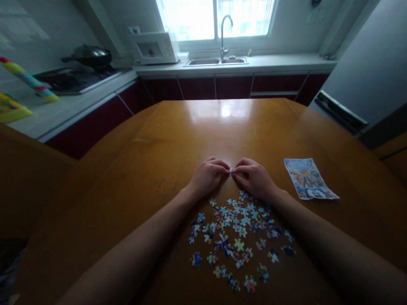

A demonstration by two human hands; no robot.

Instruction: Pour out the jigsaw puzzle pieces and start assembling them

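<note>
My left hand (208,174) and my right hand (252,176) rest side by side on the wooden table (178,140), fingertips meeting at the middle. Between them both pinch a small jigsaw piece or two (231,171), too small to tell apart. Just below my wrists, several loose blue, white and coloured jigsaw pieces (237,237) lie scattered on the table between my forearms.
A printed picture sheet (308,178) lies flat to the right of my right hand. Beyond the table a kitchen counter holds a sink with tap (219,60), a white appliance (154,47) and a wok on a stove (90,57). A fridge (362,72) stands at right.
</note>
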